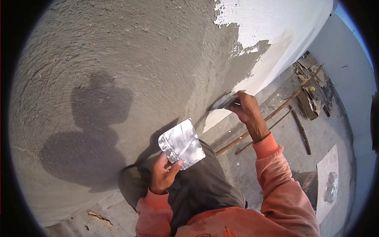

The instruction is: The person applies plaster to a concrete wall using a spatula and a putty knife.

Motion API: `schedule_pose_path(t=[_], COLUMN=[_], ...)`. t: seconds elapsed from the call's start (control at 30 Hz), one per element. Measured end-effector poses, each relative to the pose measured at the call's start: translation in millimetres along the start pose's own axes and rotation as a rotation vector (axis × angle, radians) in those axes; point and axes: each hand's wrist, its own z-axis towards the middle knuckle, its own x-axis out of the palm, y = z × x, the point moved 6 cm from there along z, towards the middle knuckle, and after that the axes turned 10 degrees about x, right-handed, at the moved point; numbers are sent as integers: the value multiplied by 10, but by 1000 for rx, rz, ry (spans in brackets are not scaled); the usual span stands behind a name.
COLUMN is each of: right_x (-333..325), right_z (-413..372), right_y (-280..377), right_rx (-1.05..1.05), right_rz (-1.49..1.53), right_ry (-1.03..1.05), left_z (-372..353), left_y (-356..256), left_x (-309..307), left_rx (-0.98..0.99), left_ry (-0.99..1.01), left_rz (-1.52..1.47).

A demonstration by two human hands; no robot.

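My left hand (pixel 162 175) pinches the lower edge of a flat, rounded-corner metal putty blade (pixel 183 143), its face smeared with white paste. Off to the right, my right hand (pixel 248 108) is closed around a second putty blade (pixel 224 102), which lies against or very close to the lower part of the wall. That wall (pixel 158 59) is rough grey plaster. White putty (pixel 262 17) covers its upper right with a ragged edge, and a pale strip of it runs down beside my right hand.
Long wooden poles (pixel 276 110) lie on the concrete floor at right, near scrap cardboard (pixel 310 103). A bucket (pixel 307 183) stands by a pale board (pixel 328 185) with a grey patch. Another wall (pixel 343 51) rises at far right. Wood debris (pixel 99 217) lies at bottom left.
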Motion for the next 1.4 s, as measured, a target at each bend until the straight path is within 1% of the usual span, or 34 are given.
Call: schedule_pose_path(t=[0.2,0.33,0.6,0.77,0.8,0.87,0.9,0.93,1.0,1.07,1.1,1.13,1.27,1.33,1.37,1.4], right_x=[123,257,569,777,815,885,906,903,833,764,749,642,267,311,432,451], right_z=[-35,-170,-349,-514,-540,-615,-617,-663,-839,-1075,-1268,-1255,-1448,-1732,-1890,-1995], right_y=[435,729,1314,1631,1695,1799,1865,1916,1998,2036,2000,1975,1477,1284,1204,1126], right_rx=[24,-2,-34,-82,-122,-158,-152,-195,-190,-277,-349,-295,-268,-319,-357,-394], right_rz=[19,30,-122,-191,-228,-220,-209,-238,-163,-166,-107,-67,106,1,41,80], right_ry=[-17,34,79,64,92,69,110,138,126,268,220,310,299,239,187,134], left_z=[-11,-30,-28,-16,-14,-21,-16,-11,-30,-49,-25,8,168,247,282,330], left_y=[9,-60,-27,-46,-35,12,25,38,65,93,74,68,-49,-131,-166,-202], left_x=[-9,8,10,8,0,-18,-16,-3,19,30,47,77,314,487,565,632], left_rx=[-5,-10,-4,12,11,7,1,-5,-26,-46,-53,-63,-58,-176,-234,-253], left_ry=[3,-18,-8,0,5,14,5,-4,-24,-56,-63,-69,-31,-116,-163,-165], left_rz=[-48,-88,-140,-138,-137,-134,-170,-205,-271,-338,-372,-409,-615,-587,-572,-589])
